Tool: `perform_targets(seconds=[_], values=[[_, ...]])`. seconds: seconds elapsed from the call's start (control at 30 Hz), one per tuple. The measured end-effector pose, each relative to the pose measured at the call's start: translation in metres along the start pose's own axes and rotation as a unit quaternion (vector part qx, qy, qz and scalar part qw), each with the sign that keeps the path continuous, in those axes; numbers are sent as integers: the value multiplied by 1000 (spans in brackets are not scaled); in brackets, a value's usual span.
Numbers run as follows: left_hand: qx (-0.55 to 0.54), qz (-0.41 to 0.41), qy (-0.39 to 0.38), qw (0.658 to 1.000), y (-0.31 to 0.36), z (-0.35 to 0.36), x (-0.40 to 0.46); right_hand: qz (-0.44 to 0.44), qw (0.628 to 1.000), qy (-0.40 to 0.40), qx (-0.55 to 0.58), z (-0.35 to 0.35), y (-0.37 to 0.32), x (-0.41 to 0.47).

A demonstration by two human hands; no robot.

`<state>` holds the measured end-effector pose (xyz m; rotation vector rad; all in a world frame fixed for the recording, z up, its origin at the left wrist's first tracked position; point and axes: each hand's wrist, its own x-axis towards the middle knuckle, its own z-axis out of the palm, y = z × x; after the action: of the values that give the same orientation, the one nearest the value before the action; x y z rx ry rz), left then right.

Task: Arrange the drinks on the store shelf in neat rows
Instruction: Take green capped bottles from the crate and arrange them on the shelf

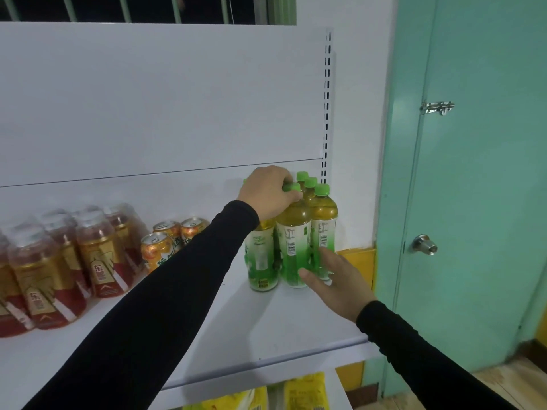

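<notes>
Green caps and green-white labels are shown on the tea bottles [293,232]; orange cans [157,250], seemingly patterned.

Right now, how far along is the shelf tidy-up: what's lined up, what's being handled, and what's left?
Looks done: the red-and-gold bottles on the left stand in close rows. In hand: the left hand grips the cap of a green-capped tea bottle, and the right hand touches the cluster low down, squaring it against the shelf's right end. Probably left: the orange cans sit in a loose bunch, and the front left tea bottle stands out of line.
</notes>
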<state>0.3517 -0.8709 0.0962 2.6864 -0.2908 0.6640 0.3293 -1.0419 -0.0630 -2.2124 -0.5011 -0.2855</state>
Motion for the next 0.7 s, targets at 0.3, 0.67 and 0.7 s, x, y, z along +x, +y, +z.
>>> perform_targets(seconds=[0.3, 0.67, 0.7], values=[[-171, -22, 91, 981, 3, -29, -16, 6, 955, -9, 295, 4, -23, 1], [-613, -118, -52, 779, -36, -4, -83, -13, 849, -176, 498, 11, -40, -6], [-630, -124, -54, 764, -39, -2, -87, -7, 836, -195, 512, 13, -43, -6]])
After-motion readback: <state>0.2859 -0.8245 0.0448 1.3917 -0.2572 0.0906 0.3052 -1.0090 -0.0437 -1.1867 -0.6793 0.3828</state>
